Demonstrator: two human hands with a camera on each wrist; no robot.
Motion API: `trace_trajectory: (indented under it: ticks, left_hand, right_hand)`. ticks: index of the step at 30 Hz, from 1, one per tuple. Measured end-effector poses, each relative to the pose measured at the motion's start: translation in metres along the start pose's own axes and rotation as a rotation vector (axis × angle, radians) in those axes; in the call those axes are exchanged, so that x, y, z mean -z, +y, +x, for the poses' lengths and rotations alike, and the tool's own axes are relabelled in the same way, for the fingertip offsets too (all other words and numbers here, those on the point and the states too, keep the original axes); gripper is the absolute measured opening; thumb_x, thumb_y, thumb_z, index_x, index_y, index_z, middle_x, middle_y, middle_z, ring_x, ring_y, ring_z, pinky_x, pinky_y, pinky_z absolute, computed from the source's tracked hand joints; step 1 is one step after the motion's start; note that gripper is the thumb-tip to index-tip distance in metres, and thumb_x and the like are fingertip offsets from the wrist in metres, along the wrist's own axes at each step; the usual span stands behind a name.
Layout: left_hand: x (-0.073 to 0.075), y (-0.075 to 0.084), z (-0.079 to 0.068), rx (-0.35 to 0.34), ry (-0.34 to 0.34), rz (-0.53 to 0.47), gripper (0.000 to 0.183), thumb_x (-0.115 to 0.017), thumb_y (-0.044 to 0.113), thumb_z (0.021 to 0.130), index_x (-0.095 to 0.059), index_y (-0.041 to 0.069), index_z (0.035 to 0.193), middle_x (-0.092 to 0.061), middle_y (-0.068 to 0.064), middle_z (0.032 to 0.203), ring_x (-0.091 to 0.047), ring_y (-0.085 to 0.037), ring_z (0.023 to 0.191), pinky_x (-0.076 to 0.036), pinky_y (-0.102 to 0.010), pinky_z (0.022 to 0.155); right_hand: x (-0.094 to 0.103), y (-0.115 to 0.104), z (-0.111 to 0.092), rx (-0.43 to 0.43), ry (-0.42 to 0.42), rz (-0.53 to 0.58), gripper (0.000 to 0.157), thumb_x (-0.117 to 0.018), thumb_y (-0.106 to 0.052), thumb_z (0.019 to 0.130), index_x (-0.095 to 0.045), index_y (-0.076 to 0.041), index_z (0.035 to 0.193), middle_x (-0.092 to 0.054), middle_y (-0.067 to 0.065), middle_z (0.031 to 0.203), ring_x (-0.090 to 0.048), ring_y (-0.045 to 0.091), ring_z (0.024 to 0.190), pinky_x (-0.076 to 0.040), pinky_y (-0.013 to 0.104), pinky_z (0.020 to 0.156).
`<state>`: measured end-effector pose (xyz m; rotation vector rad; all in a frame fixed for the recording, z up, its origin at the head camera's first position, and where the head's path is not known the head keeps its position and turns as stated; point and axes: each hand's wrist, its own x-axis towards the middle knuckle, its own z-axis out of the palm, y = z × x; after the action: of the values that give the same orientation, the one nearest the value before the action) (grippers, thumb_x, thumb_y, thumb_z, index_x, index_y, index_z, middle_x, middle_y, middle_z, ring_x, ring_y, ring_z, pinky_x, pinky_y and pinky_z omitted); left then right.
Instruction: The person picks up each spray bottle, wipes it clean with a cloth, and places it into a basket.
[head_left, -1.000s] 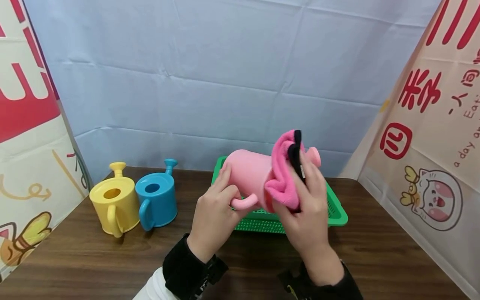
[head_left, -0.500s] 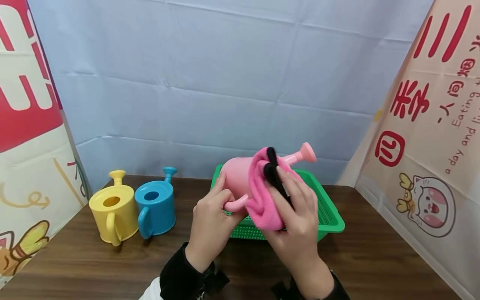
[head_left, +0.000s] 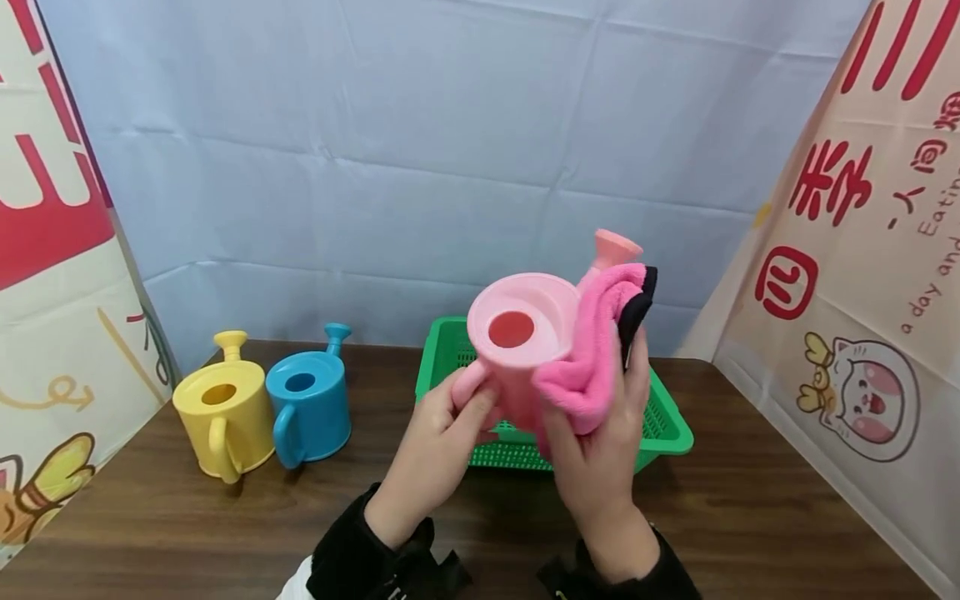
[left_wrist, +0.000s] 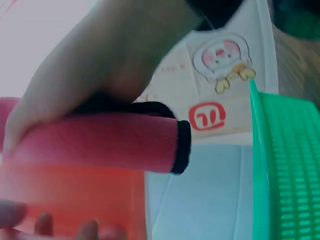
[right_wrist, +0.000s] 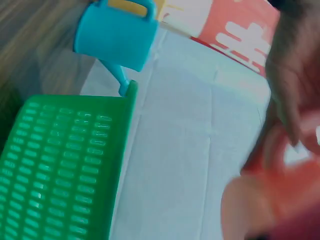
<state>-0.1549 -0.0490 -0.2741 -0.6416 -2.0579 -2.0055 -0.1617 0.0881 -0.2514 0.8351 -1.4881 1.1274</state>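
Note:
A pink watering can (head_left: pixel 517 385) is held up over the front of the green basket, tilted so its top opening faces me. My left hand (head_left: pixel 433 450) grips it by the curved handle (head_left: pixel 468 383). Folded in my right hand (head_left: pixel 602 454), a bright pink cloth (head_left: pixel 591 354) with black edging lies against the can's right side, just below the spout. In the left wrist view the cloth (left_wrist: pixel 110 142) runs along the can's wall (left_wrist: pixel 85 200). The right wrist view catches only part of the can, blurred, beside my left hand (right_wrist: pixel 292 80).
The green basket (head_left: pixel 667 417) stands on the dark wooden table (head_left: pixel 187 533) behind my hands. To the left, a yellow watering can (head_left: pixel 232 425) and a blue one (head_left: pixel 322 417) stand side by side. Light cloth sheets hang behind and at both sides.
The pink can has turned from lying sideways to more upright, its top opening now showing. The cloth moved across the can and back to its right side. My left hand stays at the handle.

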Motion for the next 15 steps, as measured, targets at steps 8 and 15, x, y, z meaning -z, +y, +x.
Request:
trace_trajectory:
  ticks: [8,15]
  left_hand:
    - [-0.006,-0.003,-0.002,0.057,-0.041,0.196,0.025,-0.042,0.034,0.088,-0.048,0.012,0.098,-0.046,-0.005,0.068,-0.041,-0.015,0.052,-0.040,-0.028,0.051]
    - [-0.011,-0.007,0.000,0.095,-0.047,0.317,0.024,-0.043,0.038,0.087,-0.049,0.014,0.083,-0.040,-0.004,0.056,-0.029,-0.012,0.041,-0.032,-0.027,0.041]
  right_hand:
    - [-0.014,0.016,-0.017,0.228,-0.042,-0.380,0.046,-0.046,-0.031,0.085,-0.043,-0.005,0.123,-0.029,0.018,0.130,-0.027,0.040,0.114,-0.024,0.052,0.084]
    - [0.002,0.038,-0.013,0.091,-0.105,-0.364,0.065,-0.055,-0.045,0.076,-0.039,-0.007,0.126,-0.029,0.015,0.131,-0.028,0.033,0.116,-0.032,0.048,0.086]
